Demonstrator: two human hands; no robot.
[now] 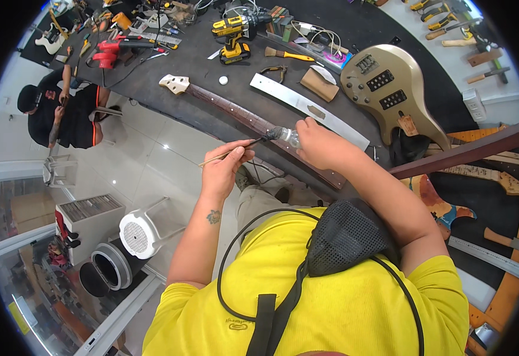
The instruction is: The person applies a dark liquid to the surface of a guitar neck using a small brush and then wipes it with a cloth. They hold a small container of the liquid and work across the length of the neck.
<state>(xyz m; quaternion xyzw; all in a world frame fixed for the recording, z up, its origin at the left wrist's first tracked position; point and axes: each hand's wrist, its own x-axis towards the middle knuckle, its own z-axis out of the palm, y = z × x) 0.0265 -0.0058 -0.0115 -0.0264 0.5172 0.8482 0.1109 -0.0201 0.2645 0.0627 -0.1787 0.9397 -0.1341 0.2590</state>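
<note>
My left hand (227, 169) pinches a thin wooden-handled brush (212, 160) whose dark tip points right. That tip meets the black-smeared end of a small clear bottle (293, 137), which my right hand (319, 145) holds tilted on its side. Whether the tip is inside the bottle's mouth or just against it cannot be made out. Below both hands lies a guitar neck (221, 108) with a dark dotted fingerboard and a pale headstock (174, 83). It runs diagonally along the bench edge, and my hands partly hide its lower end.
A long metal straightedge (295, 104), pliers (274, 72), a yellow-handled brush (289, 54) and a cordless drill (233, 38) lie on the dark bench (203, 65). At the right rests a gold bass body (384, 89). Another person (64, 110) sits at the far left. A white stool (144, 234) stands on the floor.
</note>
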